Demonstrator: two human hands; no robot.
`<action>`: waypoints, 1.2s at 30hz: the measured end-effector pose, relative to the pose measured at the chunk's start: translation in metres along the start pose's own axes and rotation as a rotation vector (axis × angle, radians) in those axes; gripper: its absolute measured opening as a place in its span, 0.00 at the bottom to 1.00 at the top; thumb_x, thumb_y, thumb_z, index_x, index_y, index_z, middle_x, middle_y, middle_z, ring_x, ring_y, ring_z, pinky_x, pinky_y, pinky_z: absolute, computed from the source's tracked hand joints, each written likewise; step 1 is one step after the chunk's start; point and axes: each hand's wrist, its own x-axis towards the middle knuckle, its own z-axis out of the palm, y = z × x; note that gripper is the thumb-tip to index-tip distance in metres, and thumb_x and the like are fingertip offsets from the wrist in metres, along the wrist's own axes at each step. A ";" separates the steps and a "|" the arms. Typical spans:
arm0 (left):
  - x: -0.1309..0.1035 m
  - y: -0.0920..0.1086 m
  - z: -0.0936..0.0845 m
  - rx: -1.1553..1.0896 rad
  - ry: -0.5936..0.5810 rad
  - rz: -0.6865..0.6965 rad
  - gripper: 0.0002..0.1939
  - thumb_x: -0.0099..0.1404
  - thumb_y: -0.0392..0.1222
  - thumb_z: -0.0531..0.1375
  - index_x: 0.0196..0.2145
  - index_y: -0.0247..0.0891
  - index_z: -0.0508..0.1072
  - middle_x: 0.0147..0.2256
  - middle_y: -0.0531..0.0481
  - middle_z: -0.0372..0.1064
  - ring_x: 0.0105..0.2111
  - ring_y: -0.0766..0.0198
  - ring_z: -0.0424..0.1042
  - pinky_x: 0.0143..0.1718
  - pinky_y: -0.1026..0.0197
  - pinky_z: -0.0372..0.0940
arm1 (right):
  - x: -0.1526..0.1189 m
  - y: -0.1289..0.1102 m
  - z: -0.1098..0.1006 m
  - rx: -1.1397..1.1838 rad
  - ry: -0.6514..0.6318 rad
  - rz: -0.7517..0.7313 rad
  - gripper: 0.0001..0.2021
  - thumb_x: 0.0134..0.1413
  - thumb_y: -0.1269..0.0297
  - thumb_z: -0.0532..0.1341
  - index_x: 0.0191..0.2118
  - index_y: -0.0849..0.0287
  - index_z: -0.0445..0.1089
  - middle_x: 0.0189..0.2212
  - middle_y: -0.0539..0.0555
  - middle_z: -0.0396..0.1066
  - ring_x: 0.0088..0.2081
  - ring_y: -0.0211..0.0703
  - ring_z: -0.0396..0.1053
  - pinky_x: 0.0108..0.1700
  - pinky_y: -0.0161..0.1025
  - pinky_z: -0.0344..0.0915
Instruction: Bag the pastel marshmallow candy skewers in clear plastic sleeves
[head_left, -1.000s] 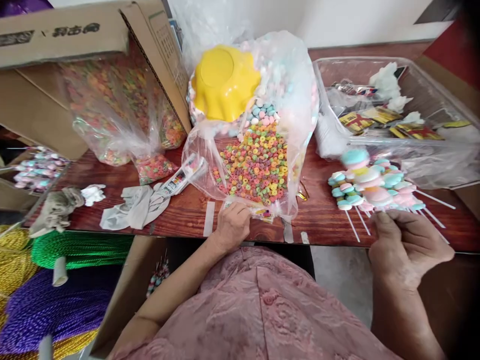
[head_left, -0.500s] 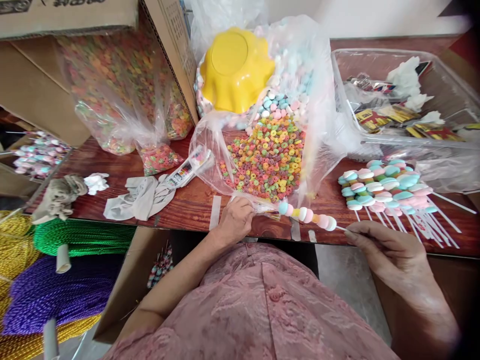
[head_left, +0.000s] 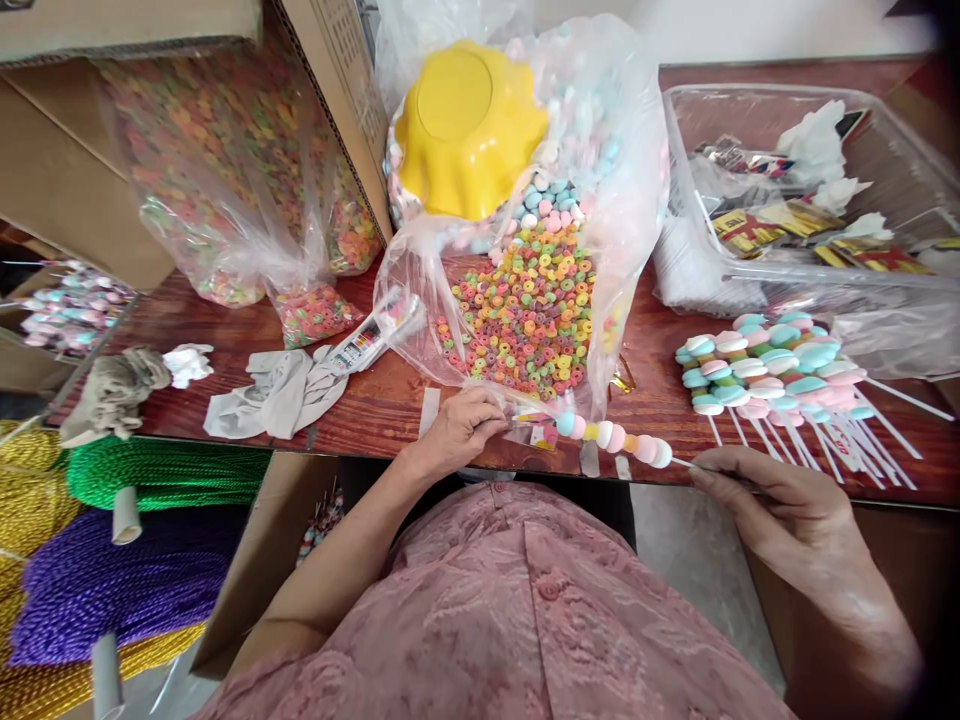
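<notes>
My right hand (head_left: 795,530) pinches the bare end of a white stick (head_left: 681,462). Candies (head_left: 615,437) in blue, pink, yellow, orange and white are threaded along it in a row, pointing left. At the table's front edge my left hand (head_left: 465,428) is closed, thumb and fingertips together, on a clear printed plastic wrapper (head_left: 541,434). The wrapper lies at the blue candy end of the skewer; whether that tip is inside it I cannot tell. Beyond the hands, small ring candies (head_left: 525,310) lie loose in an opened clear bag (head_left: 405,265).
Finished candy skewers (head_left: 772,370) are piled at right, before a clear plastic bin (head_left: 802,270). A yellow scalloped bowl (head_left: 465,130) sits upside down on marshmallow candies. Gloves (head_left: 277,395), a candy bag (head_left: 315,310) and a cardboard box (head_left: 337,90) stand left; coloured cords (head_left: 127,580) hang below.
My left hand has shifted slightly, its fingers drawn closer together, and more of the printed wrapper shows beside it. The skewer and my right hand stay nearly in place. The view tilts a little.
</notes>
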 end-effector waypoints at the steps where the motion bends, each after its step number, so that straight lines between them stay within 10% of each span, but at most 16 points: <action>1: 0.000 0.000 0.000 -0.013 0.002 -0.008 0.07 0.67 0.36 0.61 0.32 0.36 0.78 0.33 0.47 0.74 0.34 0.65 0.73 0.38 0.62 0.67 | 0.000 0.001 -0.001 0.006 -0.045 -0.042 0.06 0.50 0.57 0.67 0.32 0.52 0.77 0.28 0.51 0.75 0.29 0.42 0.71 0.30 0.36 0.68; 16: -0.001 -0.003 0.005 -0.134 0.098 -0.119 0.08 0.59 0.40 0.69 0.26 0.35 0.76 0.30 0.48 0.74 0.32 0.65 0.74 0.36 0.63 0.67 | 0.001 -0.015 0.006 -0.028 -0.195 -0.346 0.02 0.60 0.68 0.62 0.39 0.54 0.71 0.27 0.46 0.72 0.26 0.33 0.68 0.30 0.30 0.65; 26: -0.002 -0.005 0.008 -0.049 0.086 -0.042 0.07 0.61 0.40 0.67 0.27 0.36 0.76 0.30 0.48 0.73 0.32 0.64 0.73 0.36 0.62 0.67 | 0.004 -0.030 0.009 -0.445 -0.060 -0.736 0.05 0.61 0.75 0.59 0.39 0.60 0.69 0.32 0.53 0.74 0.30 0.38 0.72 0.34 0.35 0.65; 36: -0.004 -0.008 0.010 -0.008 0.083 -0.039 0.06 0.60 0.38 0.68 0.27 0.35 0.77 0.30 0.48 0.72 0.32 0.65 0.72 0.35 0.63 0.67 | 0.000 -0.032 0.000 -0.423 -0.003 -0.750 0.06 0.59 0.75 0.61 0.41 0.61 0.71 0.33 0.55 0.75 0.32 0.40 0.73 0.35 0.35 0.67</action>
